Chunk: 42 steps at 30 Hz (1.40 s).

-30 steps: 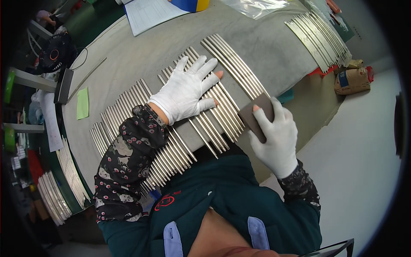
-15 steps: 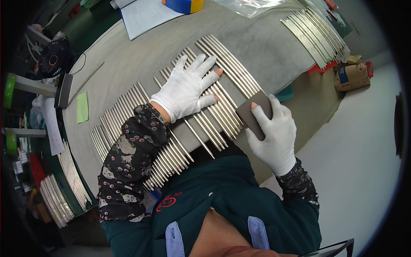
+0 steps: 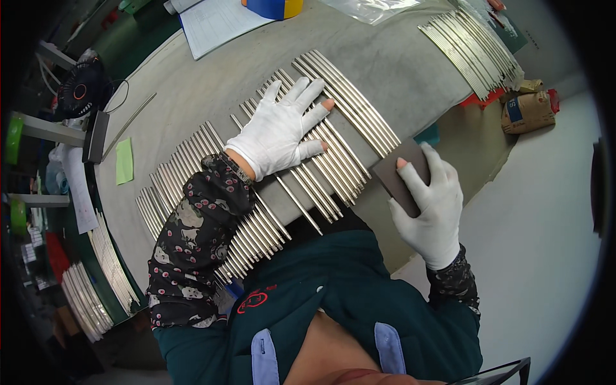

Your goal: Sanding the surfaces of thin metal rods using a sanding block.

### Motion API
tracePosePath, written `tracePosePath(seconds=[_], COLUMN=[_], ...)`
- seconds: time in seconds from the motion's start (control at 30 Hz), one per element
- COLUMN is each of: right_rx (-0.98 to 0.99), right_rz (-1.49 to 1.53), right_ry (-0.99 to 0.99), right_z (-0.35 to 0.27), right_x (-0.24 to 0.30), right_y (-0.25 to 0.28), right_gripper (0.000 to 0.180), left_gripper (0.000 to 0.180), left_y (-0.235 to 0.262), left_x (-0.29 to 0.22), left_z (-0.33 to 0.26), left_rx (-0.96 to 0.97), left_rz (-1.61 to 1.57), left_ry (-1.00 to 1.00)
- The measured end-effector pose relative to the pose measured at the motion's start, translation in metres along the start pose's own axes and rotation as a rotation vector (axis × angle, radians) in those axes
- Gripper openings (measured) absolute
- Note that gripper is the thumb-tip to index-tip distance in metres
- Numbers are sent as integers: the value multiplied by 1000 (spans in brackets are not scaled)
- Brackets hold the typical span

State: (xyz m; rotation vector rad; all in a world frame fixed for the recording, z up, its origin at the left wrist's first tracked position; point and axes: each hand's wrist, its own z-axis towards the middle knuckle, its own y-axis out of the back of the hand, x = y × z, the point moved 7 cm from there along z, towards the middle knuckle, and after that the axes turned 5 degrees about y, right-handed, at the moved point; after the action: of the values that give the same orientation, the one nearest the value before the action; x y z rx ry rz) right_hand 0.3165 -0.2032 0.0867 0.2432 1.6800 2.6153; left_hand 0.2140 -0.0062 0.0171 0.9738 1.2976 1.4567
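My left hand (image 3: 277, 128), in a white glove with two bare fingertips, lies flat with spread fingers across a row of shiny metal rods (image 3: 350, 163). At the right, my gloved right hand (image 3: 431, 208) grips a dark grey-brown rectangular block (image 3: 403, 176), which looks like a sanding block. The block is at the near ends of a group of rods (image 3: 346, 99) set a little apart from those under my left hand. More rods (image 3: 186, 157) lie side by side to the left, and some pass under my left forearm.
The grey table (image 3: 378, 61) has a curved edge. Another bundle of thin rods (image 3: 471, 54) lies at the far right. Papers (image 3: 218, 25), a blue and yellow tape roll (image 3: 273, 8) and a green note (image 3: 124, 160) lie around. A small black fan (image 3: 80, 88) stands at the left.
My right hand has moved right and slightly nearer with the block, sliding toward the outer rod ends. My left hand stays almost in place on the rods.
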Motion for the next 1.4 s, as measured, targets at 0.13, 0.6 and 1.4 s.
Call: tracePosePath(seconds=[0.13, 0.6, 1.4], right_rx=[68, 19, -51], right_rz=[-26, 28, -155], right_ry=[47, -9, -55], right_z=[11, 5, 9], right_x=[3, 8, -10], right_y=[-17, -24, -14], right_gripper=[54, 55, 58], left_gripper=[75, 77, 80], left_y=[12, 1, 2], left_x=[0, -2, 3], left_z=[-5, -11, -26], left_rx=[-79, 78, 57], left_rz=[-41, -32, -15], left_ry=[-57, -35, -22])
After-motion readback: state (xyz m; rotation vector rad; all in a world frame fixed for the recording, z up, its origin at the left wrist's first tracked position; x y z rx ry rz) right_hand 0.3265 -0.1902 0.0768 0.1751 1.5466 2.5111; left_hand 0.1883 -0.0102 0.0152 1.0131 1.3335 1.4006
